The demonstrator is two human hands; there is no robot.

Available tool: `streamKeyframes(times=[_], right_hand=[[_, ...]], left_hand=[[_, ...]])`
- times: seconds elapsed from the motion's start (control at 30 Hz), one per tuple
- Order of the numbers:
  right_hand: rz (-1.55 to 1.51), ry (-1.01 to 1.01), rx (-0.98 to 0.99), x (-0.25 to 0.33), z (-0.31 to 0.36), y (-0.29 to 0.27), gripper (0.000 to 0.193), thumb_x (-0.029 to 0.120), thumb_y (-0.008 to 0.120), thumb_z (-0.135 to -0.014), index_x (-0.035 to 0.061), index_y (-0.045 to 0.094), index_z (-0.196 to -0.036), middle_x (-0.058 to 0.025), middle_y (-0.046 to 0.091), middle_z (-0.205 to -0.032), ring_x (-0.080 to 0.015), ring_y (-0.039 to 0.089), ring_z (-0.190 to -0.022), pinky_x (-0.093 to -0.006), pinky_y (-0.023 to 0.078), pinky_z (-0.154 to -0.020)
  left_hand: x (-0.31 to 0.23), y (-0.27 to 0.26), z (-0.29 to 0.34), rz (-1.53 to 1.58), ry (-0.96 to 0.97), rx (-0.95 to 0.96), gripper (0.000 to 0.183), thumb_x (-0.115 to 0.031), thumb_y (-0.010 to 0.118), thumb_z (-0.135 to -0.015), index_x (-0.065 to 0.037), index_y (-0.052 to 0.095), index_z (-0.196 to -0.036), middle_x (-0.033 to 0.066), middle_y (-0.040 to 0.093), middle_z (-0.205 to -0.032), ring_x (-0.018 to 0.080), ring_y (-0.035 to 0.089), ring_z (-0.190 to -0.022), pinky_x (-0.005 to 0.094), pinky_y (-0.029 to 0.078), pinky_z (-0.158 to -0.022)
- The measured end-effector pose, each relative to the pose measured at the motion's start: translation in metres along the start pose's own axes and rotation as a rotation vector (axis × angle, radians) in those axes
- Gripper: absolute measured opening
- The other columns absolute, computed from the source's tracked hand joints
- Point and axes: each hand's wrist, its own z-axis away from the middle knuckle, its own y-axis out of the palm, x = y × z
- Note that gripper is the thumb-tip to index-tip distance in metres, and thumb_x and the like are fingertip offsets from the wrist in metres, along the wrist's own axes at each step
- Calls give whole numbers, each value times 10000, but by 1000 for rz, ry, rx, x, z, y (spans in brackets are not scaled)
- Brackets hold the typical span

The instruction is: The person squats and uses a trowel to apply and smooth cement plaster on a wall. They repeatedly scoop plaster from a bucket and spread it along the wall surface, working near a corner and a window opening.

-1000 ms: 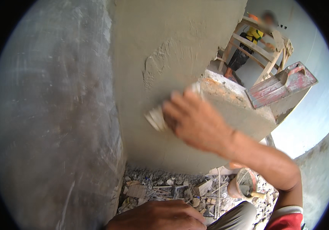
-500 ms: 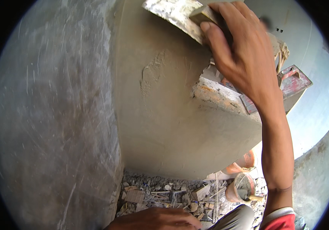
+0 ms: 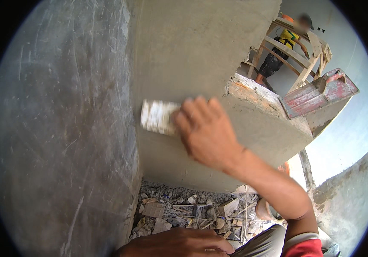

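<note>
My right hand (image 3: 203, 128) is closed round the grip of a plastering trowel (image 3: 156, 116), slightly blurred by motion. Its pale, mortar-smeared blade lies against the wet plastered wall (image 3: 184, 55), close to the corner with a grey wall (image 3: 72, 115) on the left. The hand covers the grip and part of the blade. At the lower edge my left hand (image 3: 179, 243) rests beside my trousered knee, fingers stretched out and nothing visible in it.
A red-stained plastering float (image 3: 319, 94) lies on the rough ledge (image 3: 259, 96) of the wall opening. Beyond it, a person (image 3: 285, 45) stands by a wooden trestle (image 3: 300, 55). Rubble (image 3: 192, 212) covers the ground below, with a bucket (image 3: 264, 209) beside it.
My right hand has brought the trowel down and left from the upper wall to the corner. The rough plaster patch at mid-wall now looks smooth. My left hand has stayed low.
</note>
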Motion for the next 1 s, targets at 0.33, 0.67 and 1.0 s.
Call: streamKeyframes(times=[0.33,0.67,1.0], right_hand=[[-255,79,346,36,64,3,280,171,722,-831,39,690,-1075,-109,575,-992,-271,551,-937,-408,411,-815],[-372,518,-700,-20,-15,-46,364,101,790,-864,-10,625,-1168,-180,624,-1032,-345,637,-857,-431,524,-696],[-280,778,-954,-14,-63,-13,346,99,777,-875,-21,629,-1163,-167,596,-986,-328,607,-845,-427,508,-708]], left_hand=[[7,5,-1,3,55,10,374,-374,732,-988,-69,723,-1204,127,671,-1301,319,672,-1164,436,547,-1006],[2,2,-3,8,-52,137,382,-347,757,-973,-69,718,-1234,130,664,-1323,331,665,-1178,447,539,-1013],[6,1,-2,0,-27,128,379,-319,761,-973,-61,711,-1246,127,647,-1334,324,657,-1192,431,537,-1022]])
